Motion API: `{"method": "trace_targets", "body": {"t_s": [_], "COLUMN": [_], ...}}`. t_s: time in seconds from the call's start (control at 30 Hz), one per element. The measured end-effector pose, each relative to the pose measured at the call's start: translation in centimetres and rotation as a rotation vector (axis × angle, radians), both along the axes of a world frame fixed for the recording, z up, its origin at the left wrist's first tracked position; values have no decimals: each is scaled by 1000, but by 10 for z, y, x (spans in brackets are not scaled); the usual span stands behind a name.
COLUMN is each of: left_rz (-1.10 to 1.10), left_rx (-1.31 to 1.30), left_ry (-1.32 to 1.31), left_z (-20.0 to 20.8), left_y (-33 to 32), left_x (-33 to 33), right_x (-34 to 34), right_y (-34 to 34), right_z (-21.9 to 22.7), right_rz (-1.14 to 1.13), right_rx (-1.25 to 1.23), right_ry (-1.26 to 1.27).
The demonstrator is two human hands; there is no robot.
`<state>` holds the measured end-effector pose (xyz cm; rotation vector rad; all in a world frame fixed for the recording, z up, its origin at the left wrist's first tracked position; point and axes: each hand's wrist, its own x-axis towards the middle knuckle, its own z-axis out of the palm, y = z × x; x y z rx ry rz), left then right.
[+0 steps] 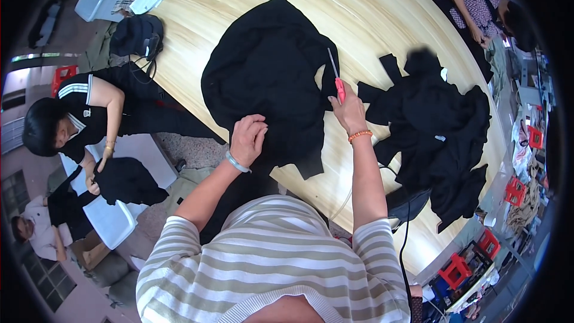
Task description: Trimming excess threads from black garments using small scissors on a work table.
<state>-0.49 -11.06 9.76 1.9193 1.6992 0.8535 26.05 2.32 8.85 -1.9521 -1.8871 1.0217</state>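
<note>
A black knit garment lies spread on the table in front of me. My left hand rests over its lower left part, fingers loosely bent and apart, with no cloth visibly gripped. My right hand is closed around the red handle of a pair of scissors. Their slim metal blades point away from me, over the garment's right edge beside a narrow black strip. Whether the blades are parted is too small to tell.
A heap of black garments lies to the right on the pale wooden table. A black cap sits at the left edge. On the left a person handles black cloth; another works at the far right. A dark cable hangs near my right arm.
</note>
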Motion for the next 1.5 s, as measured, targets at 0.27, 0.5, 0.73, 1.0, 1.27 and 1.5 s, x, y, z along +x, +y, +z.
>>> {"method": "trace_targets", "body": {"t_s": [0.27,0.5,0.73,1.0,1.27,1.5], "left_rz": [221,-201,-863,538,576,338], "left_rx": [-36,-168,-364,422,-254,-75], "left_ry": [-917,-1279,-1221,-798,-310,334], "left_z": [90,186,196,109,-77,-72], "left_y": [-18,-22,-18,61,-1,-12], "left_x": [-5,44,52,-141,-100,-30], "right_x": [-21,-74,-26,23,-28,-96], "right_y": [0,-7,-28,-24,-32,-55], "right_z": [0,-65,-68,12,6,-4], "right_rz": [23,120,-27,-18,109,406], "right_rx": [21,256,-17,84,173,259], "right_ry": [-17,-149,521,-152,-33,114]}}
